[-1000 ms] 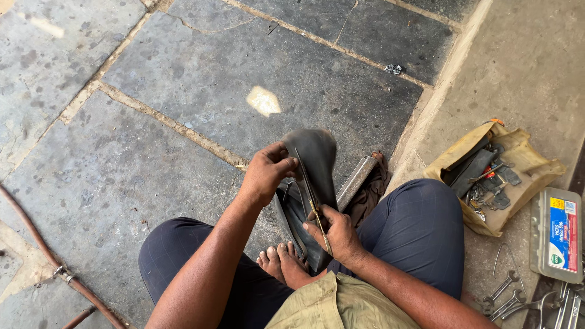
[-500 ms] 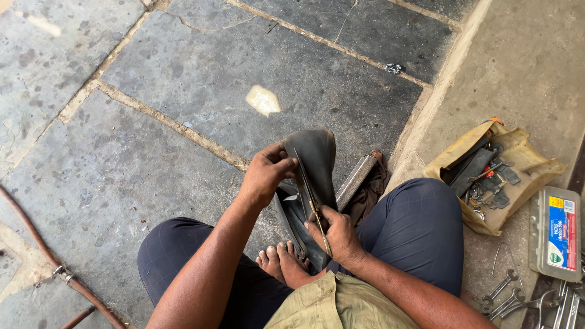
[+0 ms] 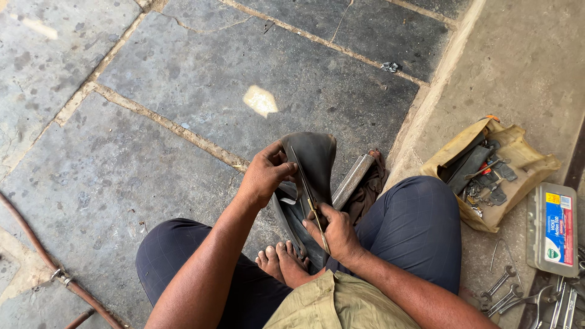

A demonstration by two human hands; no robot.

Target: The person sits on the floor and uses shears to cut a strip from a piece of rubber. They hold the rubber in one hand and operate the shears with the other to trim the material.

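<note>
- Your left hand (image 3: pixel 265 173): fingers pinched together on the upper fold of the black rubber tube (image 3: pixel 314 158), holding it up off the stone floor (image 3: pixel 183 79).
- Your right hand (image 3: pixel 335 231): closed round a thin, long metal blade (image 3: pixel 311 204), which runs up from this hand along the tube's edge toward your left hand.
- Black rubber tube: stands folded between your two hands, its lower part running down beside your bare feet (image 3: pixel 283 262), just under the right hand.
- Progress, as a judgement: the blade lies partway along the rubber; whether a cut is already made along the edge you cannot tell from here. No separate cut piece shows near either hand.
- Flat metal bar (image 3: pixel 352 181): just beyond your right hand, lying on a dark rag.
- Open cloth pouch of small tools (image 3: pixel 487 176): well to the right of your right hand.
- Spanners (image 3: pixel 503 289) and a flat plastic case (image 3: pixel 553 228): further right, by your knee.
- Reddish hose (image 3: pixel 36 244): well left of your left hand.
</note>
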